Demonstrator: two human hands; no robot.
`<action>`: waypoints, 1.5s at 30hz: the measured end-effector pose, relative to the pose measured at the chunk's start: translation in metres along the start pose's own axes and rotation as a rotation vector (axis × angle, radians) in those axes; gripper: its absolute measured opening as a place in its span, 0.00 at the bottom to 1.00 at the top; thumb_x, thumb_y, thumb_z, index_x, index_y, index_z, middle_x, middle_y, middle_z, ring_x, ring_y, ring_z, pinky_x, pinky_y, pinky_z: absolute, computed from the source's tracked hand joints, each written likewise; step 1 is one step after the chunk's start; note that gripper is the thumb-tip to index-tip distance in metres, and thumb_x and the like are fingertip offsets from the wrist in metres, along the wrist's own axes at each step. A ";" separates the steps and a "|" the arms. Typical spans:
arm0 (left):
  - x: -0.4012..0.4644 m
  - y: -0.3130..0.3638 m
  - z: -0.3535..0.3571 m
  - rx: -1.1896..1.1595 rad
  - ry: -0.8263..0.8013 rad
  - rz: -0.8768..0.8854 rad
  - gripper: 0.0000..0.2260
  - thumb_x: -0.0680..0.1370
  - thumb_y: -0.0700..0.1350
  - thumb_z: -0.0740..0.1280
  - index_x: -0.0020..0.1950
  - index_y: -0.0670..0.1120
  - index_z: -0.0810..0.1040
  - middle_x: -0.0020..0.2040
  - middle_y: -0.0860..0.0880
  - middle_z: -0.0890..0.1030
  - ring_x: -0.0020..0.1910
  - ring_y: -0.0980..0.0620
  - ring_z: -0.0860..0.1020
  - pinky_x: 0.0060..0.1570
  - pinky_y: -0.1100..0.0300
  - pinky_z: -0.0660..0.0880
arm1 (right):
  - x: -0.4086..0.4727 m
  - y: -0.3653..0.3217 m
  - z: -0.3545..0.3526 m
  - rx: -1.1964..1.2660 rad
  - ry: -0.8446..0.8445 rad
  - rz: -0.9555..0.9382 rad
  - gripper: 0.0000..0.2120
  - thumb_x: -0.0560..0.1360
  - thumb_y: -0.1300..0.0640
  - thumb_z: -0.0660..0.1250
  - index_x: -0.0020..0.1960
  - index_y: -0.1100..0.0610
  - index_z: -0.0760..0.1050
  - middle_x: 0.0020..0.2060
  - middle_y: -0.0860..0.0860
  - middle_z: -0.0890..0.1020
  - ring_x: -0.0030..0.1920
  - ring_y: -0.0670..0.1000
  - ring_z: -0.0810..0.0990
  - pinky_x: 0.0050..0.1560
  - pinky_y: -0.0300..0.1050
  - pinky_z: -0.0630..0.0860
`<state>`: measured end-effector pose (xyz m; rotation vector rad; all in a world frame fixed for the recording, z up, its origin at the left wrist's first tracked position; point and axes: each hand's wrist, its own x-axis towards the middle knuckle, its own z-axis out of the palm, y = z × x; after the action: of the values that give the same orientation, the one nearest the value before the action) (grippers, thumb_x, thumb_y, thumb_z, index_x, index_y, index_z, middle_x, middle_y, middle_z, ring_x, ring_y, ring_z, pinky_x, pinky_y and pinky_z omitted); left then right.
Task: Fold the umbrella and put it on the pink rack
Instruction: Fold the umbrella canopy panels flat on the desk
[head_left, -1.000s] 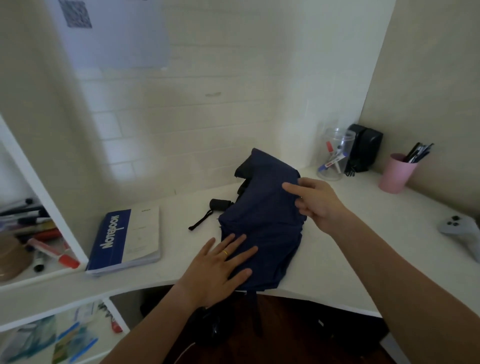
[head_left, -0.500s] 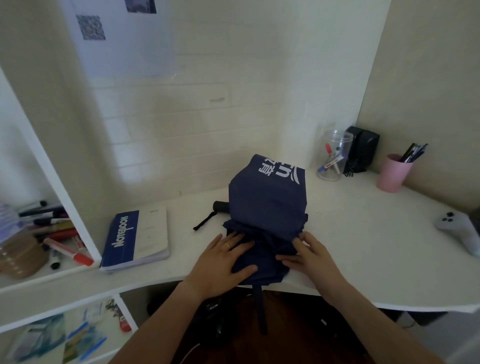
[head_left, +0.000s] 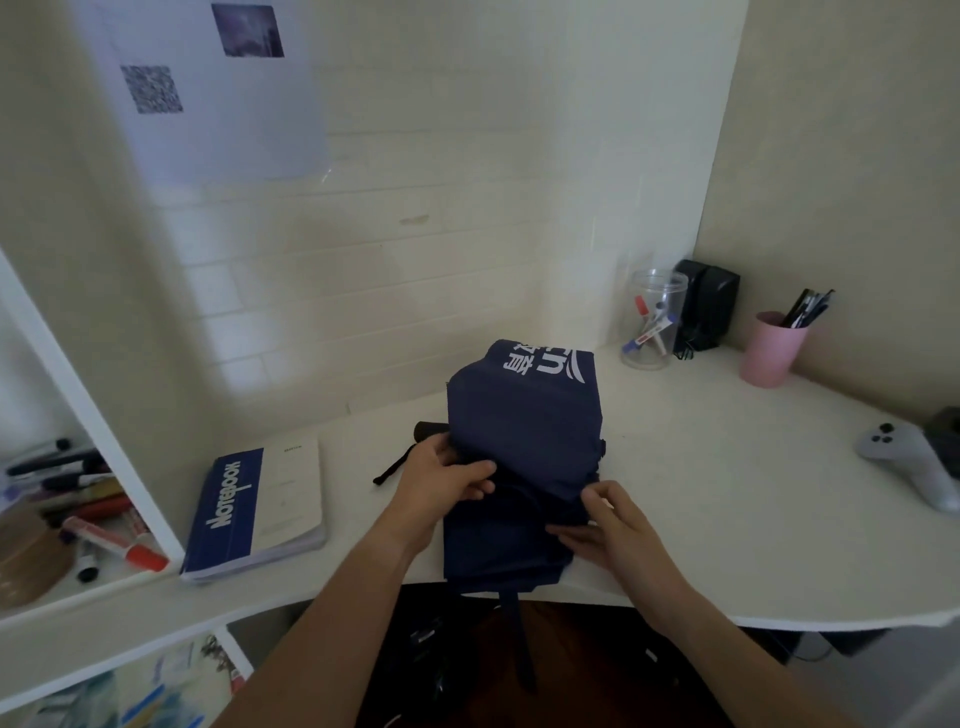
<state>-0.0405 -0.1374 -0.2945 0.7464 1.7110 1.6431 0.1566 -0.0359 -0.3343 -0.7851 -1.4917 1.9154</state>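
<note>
One umbrella (head_left: 524, 415), one notebook (head_left: 260, 509), two cups (head_left: 771, 348).

umbrella (head_left: 524, 447) mid-desk (head_left: 727, 519), notebook (head_left: 260, 512) left, cup (head_left: 771, 351) far right

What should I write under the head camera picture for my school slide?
Two hands, left and right, gather the folds of a navy umbrella on a white desk, beside a notebook.
</note>
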 end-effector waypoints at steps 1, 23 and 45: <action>-0.001 0.000 -0.001 -0.005 -0.008 -0.016 0.20 0.74 0.33 0.75 0.65 0.38 0.77 0.49 0.44 0.85 0.34 0.52 0.82 0.38 0.61 0.81 | 0.000 0.000 -0.001 0.005 -0.003 0.004 0.08 0.84 0.55 0.61 0.55 0.60 0.72 0.56 0.61 0.82 0.51 0.57 0.87 0.49 0.41 0.83; -0.060 -0.029 -0.021 0.107 -0.021 0.274 0.18 0.80 0.35 0.68 0.31 0.47 0.82 0.41 0.41 0.84 0.39 0.51 0.82 0.43 0.61 0.75 | 0.003 0.008 -0.010 -0.062 -0.035 -0.032 0.28 0.76 0.45 0.72 0.48 0.74 0.74 0.50 0.66 0.82 0.55 0.58 0.84 0.57 0.44 0.81; -0.072 -0.060 -0.017 0.721 0.188 0.432 0.05 0.76 0.46 0.75 0.49 0.54 0.88 0.40 0.66 0.82 0.42 0.65 0.81 0.43 0.77 0.72 | 0.002 0.020 -0.007 -0.583 0.118 -0.279 0.06 0.75 0.59 0.74 0.45 0.49 0.84 0.35 0.48 0.83 0.40 0.47 0.83 0.43 0.38 0.78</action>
<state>-0.0063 -0.2069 -0.3493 1.4117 2.4472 1.3617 0.1591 -0.0344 -0.3550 -0.8585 -1.9916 1.2152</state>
